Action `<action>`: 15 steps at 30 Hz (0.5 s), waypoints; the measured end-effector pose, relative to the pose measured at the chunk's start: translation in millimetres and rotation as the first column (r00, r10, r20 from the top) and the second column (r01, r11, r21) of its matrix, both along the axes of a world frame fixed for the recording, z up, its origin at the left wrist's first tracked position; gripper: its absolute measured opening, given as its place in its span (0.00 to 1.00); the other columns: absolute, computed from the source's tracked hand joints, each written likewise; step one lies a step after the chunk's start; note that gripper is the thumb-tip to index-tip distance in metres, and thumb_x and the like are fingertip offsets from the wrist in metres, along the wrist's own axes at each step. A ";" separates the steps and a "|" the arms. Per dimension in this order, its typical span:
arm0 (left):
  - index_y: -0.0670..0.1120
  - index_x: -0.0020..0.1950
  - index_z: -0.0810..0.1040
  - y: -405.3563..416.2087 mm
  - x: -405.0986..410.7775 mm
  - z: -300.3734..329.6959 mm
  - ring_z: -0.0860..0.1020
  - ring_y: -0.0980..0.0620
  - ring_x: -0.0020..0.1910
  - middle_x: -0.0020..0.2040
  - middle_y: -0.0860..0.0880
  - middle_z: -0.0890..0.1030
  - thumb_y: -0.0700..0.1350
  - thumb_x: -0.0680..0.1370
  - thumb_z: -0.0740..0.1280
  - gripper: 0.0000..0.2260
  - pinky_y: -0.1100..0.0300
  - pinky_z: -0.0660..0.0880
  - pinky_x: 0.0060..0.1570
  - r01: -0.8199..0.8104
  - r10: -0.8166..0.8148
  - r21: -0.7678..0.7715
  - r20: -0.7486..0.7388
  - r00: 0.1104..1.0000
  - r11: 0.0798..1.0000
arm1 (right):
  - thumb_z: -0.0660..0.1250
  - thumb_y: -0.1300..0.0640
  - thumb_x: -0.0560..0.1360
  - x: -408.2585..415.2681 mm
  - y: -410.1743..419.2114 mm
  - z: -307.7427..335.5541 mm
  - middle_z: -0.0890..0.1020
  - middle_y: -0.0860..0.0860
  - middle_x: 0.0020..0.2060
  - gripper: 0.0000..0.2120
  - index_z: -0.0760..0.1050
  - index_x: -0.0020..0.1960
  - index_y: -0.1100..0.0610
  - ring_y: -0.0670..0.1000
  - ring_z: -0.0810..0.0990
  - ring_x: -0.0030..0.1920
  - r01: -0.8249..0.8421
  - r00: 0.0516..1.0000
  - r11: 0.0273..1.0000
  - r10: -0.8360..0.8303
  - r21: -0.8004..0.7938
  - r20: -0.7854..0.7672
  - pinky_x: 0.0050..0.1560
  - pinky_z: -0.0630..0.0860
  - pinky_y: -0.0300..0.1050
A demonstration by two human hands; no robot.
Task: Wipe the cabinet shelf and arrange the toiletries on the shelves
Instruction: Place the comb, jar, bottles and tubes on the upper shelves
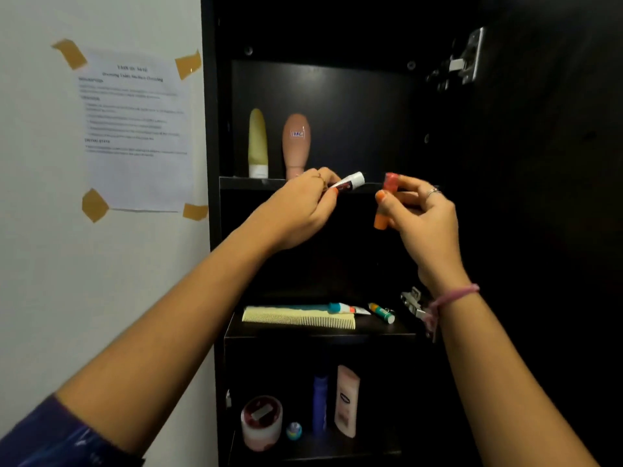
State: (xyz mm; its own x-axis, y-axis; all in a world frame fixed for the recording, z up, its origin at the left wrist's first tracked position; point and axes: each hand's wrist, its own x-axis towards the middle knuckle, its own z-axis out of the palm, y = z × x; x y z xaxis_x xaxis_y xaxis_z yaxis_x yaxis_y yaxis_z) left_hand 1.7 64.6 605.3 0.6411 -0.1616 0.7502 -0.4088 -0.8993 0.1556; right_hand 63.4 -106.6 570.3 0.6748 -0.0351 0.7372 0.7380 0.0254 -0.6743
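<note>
Near the middle of the frame, the left hand (303,210) holds a small white-capped tube (349,183) and the right hand (421,210) holds a little orange stick (384,207), both at the front edge of the top shelf (371,187), so I think the arranging is only partly done. Two bottles (296,144) already stand up there, a comb (298,316) lies on the middle shelf, and more toiletries sit at the bottom. The cabinet (210,129) is black and dark inside, with a taped paper (135,129) on the white wall at the upper left.
</note>
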 end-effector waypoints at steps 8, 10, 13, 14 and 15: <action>0.50 0.76 0.57 -1.2 70.1 52.6 0.65 0.41 0.62 0.68 0.44 0.67 0.49 0.83 0.50 0.21 0.47 0.64 0.59 -0.216 0.268 0.352 -0.105 0.958 0.910 | 0.70 0.53 0.72 67.7 -6.2 81.6 0.82 0.46 0.42 0.11 0.79 0.54 0.48 0.48 0.82 0.49 0.134 0.991 0.989 -0.133 -0.063 0.021 0.54 0.80 0.52; 0.50 0.75 0.59 -2.7 84.5 57.3 0.65 0.40 0.64 0.68 0.43 0.67 0.47 0.82 0.51 0.20 0.48 0.64 0.59 -0.215 0.286 0.361 -0.155 0.946 0.907 | 0.69 0.55 0.73 84.2 -6.5 86.9 0.82 0.49 0.44 0.12 0.78 0.57 0.52 0.49 0.81 0.50 0.159 0.987 0.980 -0.161 -0.122 -0.005 0.54 0.80 0.51; 0.49 0.72 0.64 -4.1 99.9 66.4 0.63 0.38 0.66 0.68 0.41 0.67 0.44 0.81 0.53 0.19 0.46 0.63 0.63 -0.254 0.357 0.377 -0.234 0.904 0.891 | 0.67 0.57 0.75 100.1 -4.2 88.7 0.80 0.51 0.45 0.13 0.77 0.60 0.57 0.50 0.80 0.50 0.212 0.975 0.942 -0.221 -0.262 -0.006 0.55 0.79 0.48; 0.47 0.71 0.66 -5.3 103.7 69.5 0.64 0.38 0.66 0.67 0.40 0.68 0.42 0.80 0.54 0.18 0.46 0.63 0.64 -0.256 0.369 0.381 -0.264 0.891 0.889 | 0.67 0.56 0.76 104.2 -2.8 90.0 0.80 0.52 0.46 0.14 0.76 0.60 0.58 0.51 0.80 0.50 0.231 0.970 0.921 -0.243 -0.313 -0.002 0.56 0.79 0.48; 0.45 0.69 0.68 -6.7 106.7 71.8 0.66 0.38 0.65 0.67 0.40 0.70 0.41 0.79 0.55 0.18 0.48 0.63 0.65 -0.246 0.366 0.377 -0.289 0.885 0.893 | 0.66 0.56 0.76 108.5 -1.4 91.6 0.80 0.53 0.46 0.14 0.76 0.60 0.59 0.52 0.80 0.52 0.237 0.967 0.905 -0.255 -0.352 -0.003 0.56 0.78 0.49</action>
